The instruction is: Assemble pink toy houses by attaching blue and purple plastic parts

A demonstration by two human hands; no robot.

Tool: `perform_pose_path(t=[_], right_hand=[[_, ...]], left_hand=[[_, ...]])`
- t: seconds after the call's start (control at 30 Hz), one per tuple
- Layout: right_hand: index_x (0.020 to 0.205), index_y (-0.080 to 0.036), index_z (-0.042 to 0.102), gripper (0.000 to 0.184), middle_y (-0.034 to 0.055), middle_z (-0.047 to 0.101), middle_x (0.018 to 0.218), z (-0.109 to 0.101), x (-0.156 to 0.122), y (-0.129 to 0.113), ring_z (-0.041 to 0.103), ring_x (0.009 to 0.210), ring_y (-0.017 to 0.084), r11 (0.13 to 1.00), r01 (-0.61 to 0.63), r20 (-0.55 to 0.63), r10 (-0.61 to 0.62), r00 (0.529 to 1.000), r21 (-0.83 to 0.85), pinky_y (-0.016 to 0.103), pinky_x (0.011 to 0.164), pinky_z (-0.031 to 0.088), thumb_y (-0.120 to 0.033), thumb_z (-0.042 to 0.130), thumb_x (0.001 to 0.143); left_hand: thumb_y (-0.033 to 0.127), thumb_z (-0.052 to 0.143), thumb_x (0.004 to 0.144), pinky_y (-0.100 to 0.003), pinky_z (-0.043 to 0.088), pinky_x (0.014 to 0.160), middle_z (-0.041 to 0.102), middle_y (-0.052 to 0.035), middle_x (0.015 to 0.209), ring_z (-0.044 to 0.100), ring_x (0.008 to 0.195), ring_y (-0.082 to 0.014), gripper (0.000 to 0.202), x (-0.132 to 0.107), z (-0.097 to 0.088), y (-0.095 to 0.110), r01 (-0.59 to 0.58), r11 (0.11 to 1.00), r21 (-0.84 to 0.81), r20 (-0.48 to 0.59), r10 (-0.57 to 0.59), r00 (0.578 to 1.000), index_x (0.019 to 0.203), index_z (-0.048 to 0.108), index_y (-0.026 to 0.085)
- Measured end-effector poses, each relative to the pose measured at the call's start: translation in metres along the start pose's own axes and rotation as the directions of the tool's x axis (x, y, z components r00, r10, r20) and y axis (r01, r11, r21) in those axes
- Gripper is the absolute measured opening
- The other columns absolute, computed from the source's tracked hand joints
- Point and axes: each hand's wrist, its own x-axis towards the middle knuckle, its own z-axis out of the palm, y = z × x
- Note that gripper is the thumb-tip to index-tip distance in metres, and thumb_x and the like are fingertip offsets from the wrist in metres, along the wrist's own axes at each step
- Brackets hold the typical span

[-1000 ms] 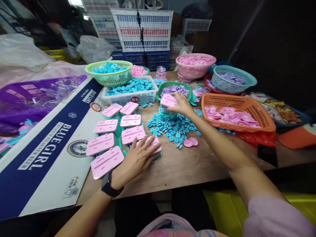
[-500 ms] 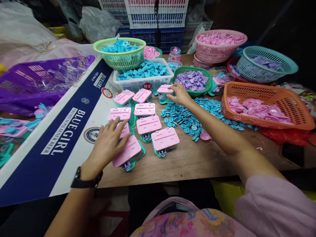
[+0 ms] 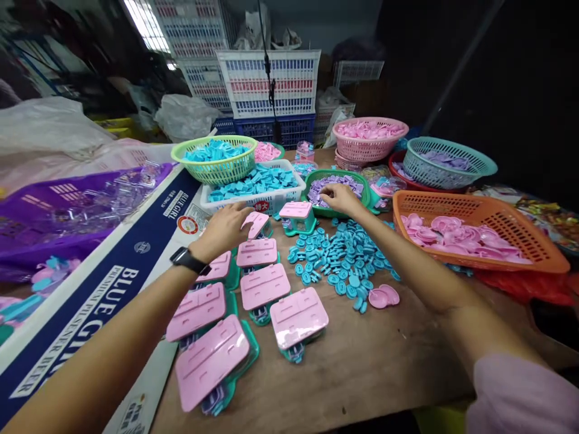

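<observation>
Pink-topped boxes (image 3: 299, 319) were ranged in two columns on the table (image 3: 362, 380), with blue pieces (image 3: 350, 253) heaped alongside. At the columns' far end the left hand (image 3: 225, 229) was held, its grip hidden. One box was set apart between the hands. Beyond, the right hand (image 3: 342, 199) was curled over purple pieces (image 3: 348, 183) in the green basket (image 3: 323, 212); whether anything was pinched could not be told.

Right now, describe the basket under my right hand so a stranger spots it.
On the table, find the orange basket. Left of it, behind the loose blue pieces, sits the dark green basket, the only one pairing that colour with purple pieces, under your right hand.
</observation>
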Motion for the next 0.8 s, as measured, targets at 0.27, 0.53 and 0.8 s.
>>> perform_pose_path(t=[0.27, 0.53, 0.8], right_hand=[[0.122, -0.01, 0.071, 0.029, 0.016, 0.071, 0.119, 0.094, 0.115, -0.079, 0.065, 0.107, 0.027, 0.949, 0.316, 0.115, -0.316, 0.942, 0.016, 0.037, 0.102, 0.047, -0.015, 0.057, 0.098], [0.132, -0.014, 0.067, 0.046, 0.0153, 0.067, 0.122, 0.155, 0.167, -0.136, 0.061, 0.117, 0.03, 0.862, 0.506, 0.281, -0.477, 0.833, -0.034, 0.037, 0.101, 0.048, -0.003, 0.059, 0.088], [0.079, -0.014, 0.071, 0.006, 0.009, 0.07, 0.092, 0.154, 0.171, -0.13, 0.065, 0.091, 0.024, 0.871, 0.491, 0.242, -0.473, 0.847, -0.012, 0.03, 0.08, 0.047, -0.012, 0.065, 0.079]], left_hand=[[0.044, 0.052, 0.094, -0.051, 0.043, 0.111, 0.056, -0.0324, 0.139, 0.06, 0.127, -0.0413, 0.067, 0.101, 0.026, -0.053, 0.532, 0.794, -0.296, -0.034, -0.565, 0.824, 0.146, 0.048, 0.002], [0.028, 0.066, 0.081, -0.031, 0.051, 0.09, 0.073, -0.0124, 0.103, 0.067, 0.1, -0.0253, 0.028, 0.108, 0.038, -0.093, 0.544, 0.707, -0.452, -0.045, -0.626, 0.778, 0.106, 0.07, 0.015], [0.018, 0.077, 0.068, -0.026, 0.048, 0.083, 0.07, -0.0026, 0.089, 0.063, 0.088, -0.0193, 0.032, 0.097, 0.038, -0.111, 0.4, 0.675, -0.62, -0.065, -0.552, 0.831, 0.1, 0.071, 0.018]])
